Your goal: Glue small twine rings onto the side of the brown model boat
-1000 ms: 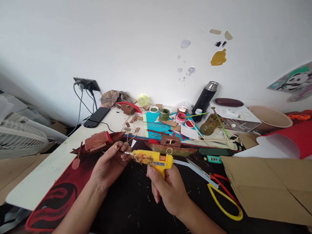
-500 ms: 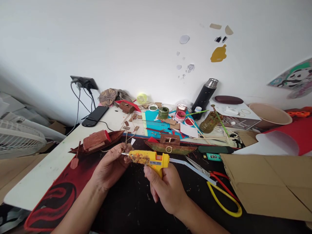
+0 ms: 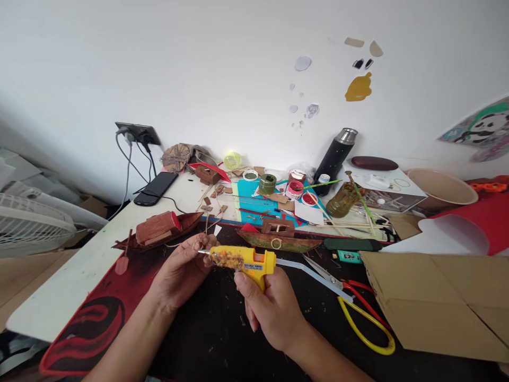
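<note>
My right hand (image 3: 274,307) grips a yellow hot glue gun (image 3: 242,261), its body smeared with old glue and a pale glue stick (image 3: 314,275) trailing from its rear. The gun's metal nozzle (image 3: 203,251) points left, right at the fingertips of my left hand (image 3: 185,270). Those fingers pinch a small brown loop of twine (image 3: 199,242); a strand seems to rise from it, and part is hidden by the fingers. Just beyond the gun lies a green model boat (image 3: 278,241) with a brown cabin and a ring on its side.
To the left rests a red-brown model boat (image 3: 163,233) with a paddle (image 3: 123,260). Scissors (image 3: 366,307) and cardboard (image 3: 437,302) lie at the right. Paint jars (image 3: 267,183), a glass jar (image 3: 340,204) and a black flask (image 3: 337,154) stand at the back; a phone (image 3: 156,188) lies left.
</note>
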Available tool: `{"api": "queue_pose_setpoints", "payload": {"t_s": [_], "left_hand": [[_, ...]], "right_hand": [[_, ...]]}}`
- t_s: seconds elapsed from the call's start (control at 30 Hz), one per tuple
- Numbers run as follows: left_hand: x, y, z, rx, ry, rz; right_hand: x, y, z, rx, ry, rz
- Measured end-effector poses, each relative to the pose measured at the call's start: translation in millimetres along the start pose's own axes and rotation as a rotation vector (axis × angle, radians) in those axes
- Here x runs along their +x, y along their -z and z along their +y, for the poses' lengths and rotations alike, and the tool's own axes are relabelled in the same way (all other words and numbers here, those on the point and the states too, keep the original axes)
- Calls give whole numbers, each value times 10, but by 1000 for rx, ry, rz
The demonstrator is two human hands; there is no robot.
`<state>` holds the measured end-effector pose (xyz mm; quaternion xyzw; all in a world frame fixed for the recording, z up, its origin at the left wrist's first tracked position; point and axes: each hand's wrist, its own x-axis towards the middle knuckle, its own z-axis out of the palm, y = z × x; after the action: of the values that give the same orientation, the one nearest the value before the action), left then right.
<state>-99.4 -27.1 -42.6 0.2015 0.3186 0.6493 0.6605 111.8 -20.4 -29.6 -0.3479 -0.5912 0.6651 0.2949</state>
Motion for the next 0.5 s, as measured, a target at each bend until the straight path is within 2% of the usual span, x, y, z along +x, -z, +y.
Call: {"api": "queue_pose_setpoints", "payload": {"t_s": [0.5], "left_hand": [[-9, -21, 15, 12, 3, 4]], "right_hand": [[8, 4, -25, 14, 3, 3]]}}
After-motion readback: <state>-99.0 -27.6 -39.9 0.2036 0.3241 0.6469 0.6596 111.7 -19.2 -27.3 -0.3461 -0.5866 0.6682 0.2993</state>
